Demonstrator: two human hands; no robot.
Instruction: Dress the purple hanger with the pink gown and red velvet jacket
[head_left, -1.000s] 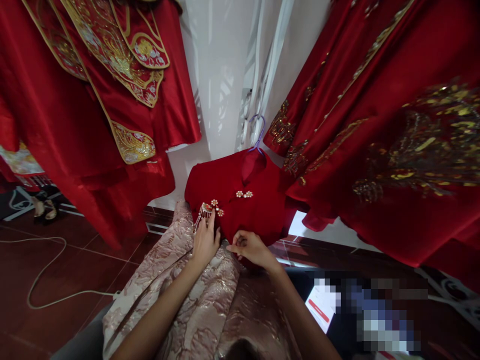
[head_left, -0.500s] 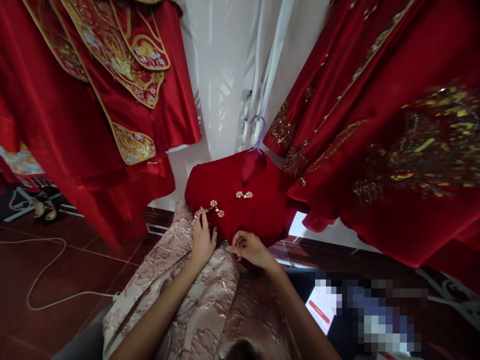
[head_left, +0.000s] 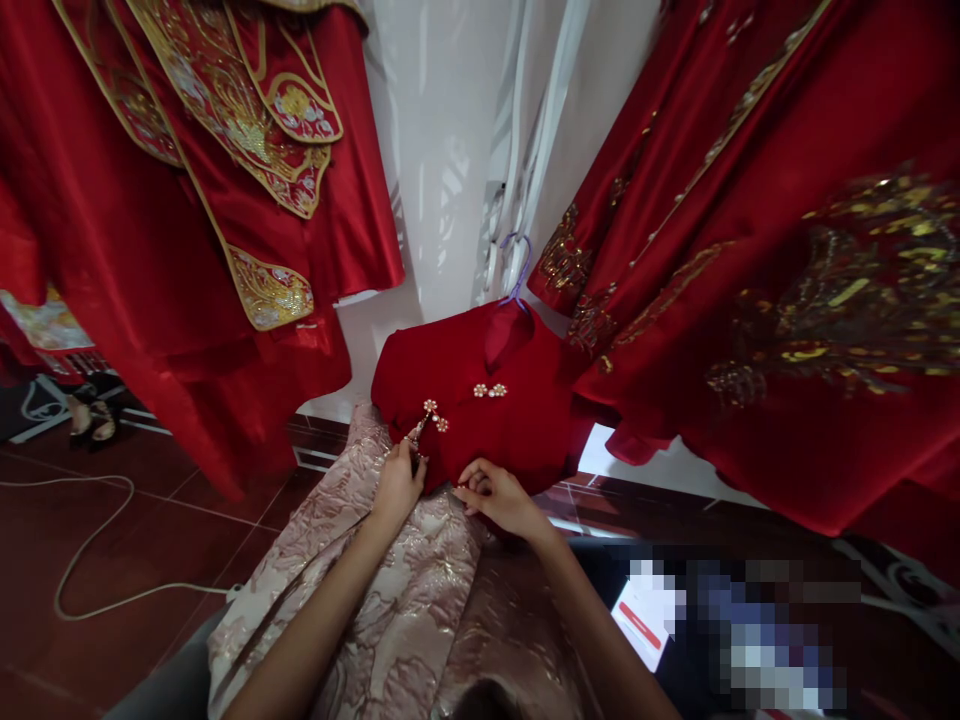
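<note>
A dark red garment [head_left: 517, 440] hangs from a purple hanger [head_left: 516, 270], its lower part over my lap. Pearl flower fastenings [head_left: 490, 391] sit below its neckline, and a second pearl flower ornament [head_left: 436, 415] with a beaded tassel [head_left: 418, 431] lies to the left. My left hand [head_left: 397, 485] is closed at the tassel's lower end, thumb and fingers drawn together. Against the garment's lower edge, my right hand [head_left: 499, 497] is curled in a pinch; whatever is between its fingertips is too small to make out.
A pink brocade cloth [head_left: 360, 580] covers my lap. Red embroidered gowns hang at left [head_left: 277, 220] and right [head_left: 750, 300]. A lit phone [head_left: 643, 620] lies at lower right. A white cable [head_left: 90, 560] runs over the tiled floor, with black shoes [head_left: 94, 422] farther back.
My left hand has drawn down and slightly left from the ornament, its fingers now gathered at the tassel, which has swung to a steeper slant. My right hand has barely moved.
</note>
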